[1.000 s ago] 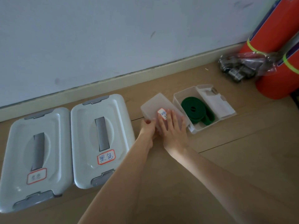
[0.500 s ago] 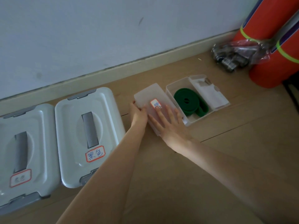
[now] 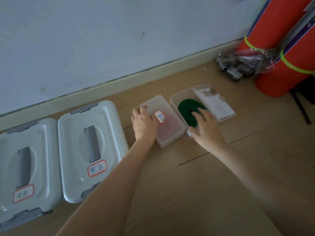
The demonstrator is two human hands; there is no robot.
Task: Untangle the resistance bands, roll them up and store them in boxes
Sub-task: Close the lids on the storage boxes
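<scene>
1. Green rubber, coiled into a flat roll, is lying inside the open translucent box (image 3: 175,101): this green resistance band (image 3: 187,109) is filling the box's middle, with the box's lid (image 3: 214,103) hanging open to the right of it.
2. The right hand (image 3: 207,124) is reaching over the near edge of that open box, its fingers lying loosely spread and fairly straight on top of the green band; they are touching it, not curling round it.
3. The left hand (image 3: 144,122) is resting on the closed translucent box (image 3: 170,132) just to the left, fingers slightly bent over its far left corner and palm lying flat on the lid; whether the fingertips are hooking the edge I cannot tell.
4. A red-bordered label (image 3: 160,116) with handwriting is sitting on that closed lid, beside the left hand, and something reddish is showing faintly through the plastic.
5. Two larger grey boxes (image 3: 88,147) with latched lids and red-bordered labels are standing side by side further left on the wooden floor (image 3: 187,193).
6. Orange rolled mats (image 3: 279,62) are leaning in the corner at right, with a clear plastic bag (image 3: 242,63) of dark metal parts lying against them.
</scene>
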